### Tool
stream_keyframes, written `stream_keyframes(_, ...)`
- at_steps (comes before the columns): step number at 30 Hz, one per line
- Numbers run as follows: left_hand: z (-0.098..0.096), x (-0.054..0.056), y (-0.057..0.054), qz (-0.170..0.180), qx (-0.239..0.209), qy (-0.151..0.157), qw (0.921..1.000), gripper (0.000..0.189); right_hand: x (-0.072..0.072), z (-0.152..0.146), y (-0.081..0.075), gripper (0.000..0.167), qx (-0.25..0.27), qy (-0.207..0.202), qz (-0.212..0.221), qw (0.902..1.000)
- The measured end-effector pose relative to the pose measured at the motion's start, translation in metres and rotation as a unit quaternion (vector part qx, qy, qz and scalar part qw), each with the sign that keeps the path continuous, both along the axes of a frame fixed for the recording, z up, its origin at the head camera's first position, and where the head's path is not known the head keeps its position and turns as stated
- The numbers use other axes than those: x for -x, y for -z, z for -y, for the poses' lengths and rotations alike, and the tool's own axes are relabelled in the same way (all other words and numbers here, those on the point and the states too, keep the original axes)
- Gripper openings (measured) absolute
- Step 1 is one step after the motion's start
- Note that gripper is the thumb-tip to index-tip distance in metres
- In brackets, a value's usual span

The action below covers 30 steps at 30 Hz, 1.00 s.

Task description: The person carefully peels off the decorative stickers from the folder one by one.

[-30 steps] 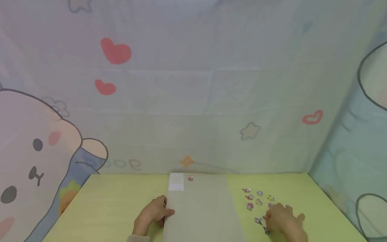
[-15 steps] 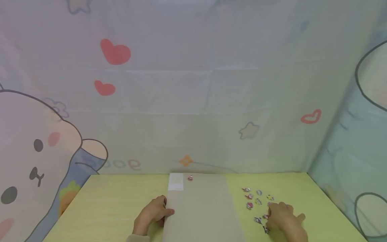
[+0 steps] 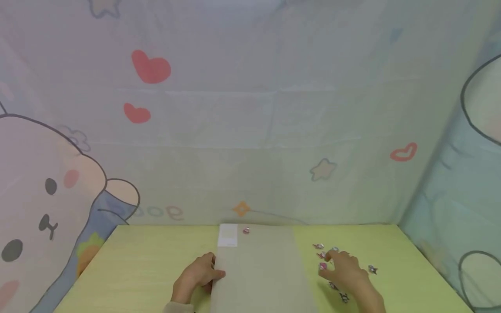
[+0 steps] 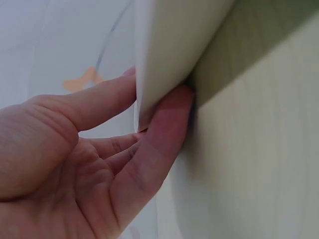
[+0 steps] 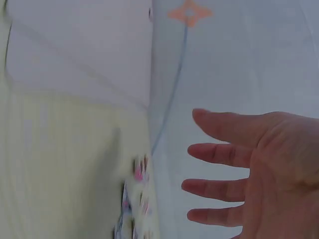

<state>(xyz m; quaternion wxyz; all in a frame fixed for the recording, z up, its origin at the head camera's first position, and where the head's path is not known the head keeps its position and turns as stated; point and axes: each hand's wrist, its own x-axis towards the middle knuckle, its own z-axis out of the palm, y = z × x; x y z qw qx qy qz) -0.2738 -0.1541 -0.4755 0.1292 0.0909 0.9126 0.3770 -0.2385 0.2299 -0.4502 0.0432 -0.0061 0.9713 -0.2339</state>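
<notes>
A large pale beige board (image 3: 262, 274) lies at the centre of the table in the head view. My left hand (image 3: 197, 275) grips its left edge, thumb on the upper face; in the left wrist view a finger (image 4: 157, 127) reaches under the board (image 4: 172, 50). My right hand (image 3: 347, 270) hovers right of the board, over a group of small colourful sticker-like pieces. In the right wrist view its fingers (image 5: 219, 189) are spread and hold nothing. A pink piece (image 3: 322, 266) shows beside the thumb; the hand hides several others.
A white card (image 3: 228, 237) and one small reddish piece (image 3: 246, 231) lie at the board's far end. Another dark piece (image 3: 372, 269) lies right of my right hand, and one (image 3: 344, 298) nearer me. A printed cloth (image 3: 250, 108) hangs behind the yellow table (image 3: 148, 261).
My right hand has moved left from the right-hand pieces, and its fingers have spread. The dark piece at the right is now uncovered. The left hand stays on the board's edge.
</notes>
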Motion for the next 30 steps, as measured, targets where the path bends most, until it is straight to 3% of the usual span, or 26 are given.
stream_keyframes(7, -0.001, 0.002, -0.004, -0.009, 0.002, -0.002, 1.0000, 0.033, 0.005, 0.054, -0.017, 0.030, 0.071, -0.078, -0.065, 0.9923)
stream_keyframes(13, -0.003, 0.004, -0.003, -0.016, 0.001, -0.004, 0.9999, 0.033, 0.029, 0.084, -0.023, 0.026, 0.070, -0.126, -0.076, 0.9867)
stream_keyframes(18, -0.001, 0.001, -0.003, -0.011, 0.003, -0.009, 0.9999, 0.033, 0.055, 0.111, -0.016, 0.027, 0.061, -0.128, -0.076, 0.9870)
stream_keyframes(26, -0.003, -0.001, -0.003, -0.014, -0.014, 0.004, 0.9998, 0.026, 0.092, 0.146, -0.009, 0.029, 0.027, -0.098, -0.093, 0.9906)
stream_keyframes(30, -0.002, -0.001, 0.002, -0.002, -0.023, 0.003, 0.9997, 0.025, 0.107, 0.157, 0.000, 0.027, 0.006, -0.100, -0.100, 0.9900)
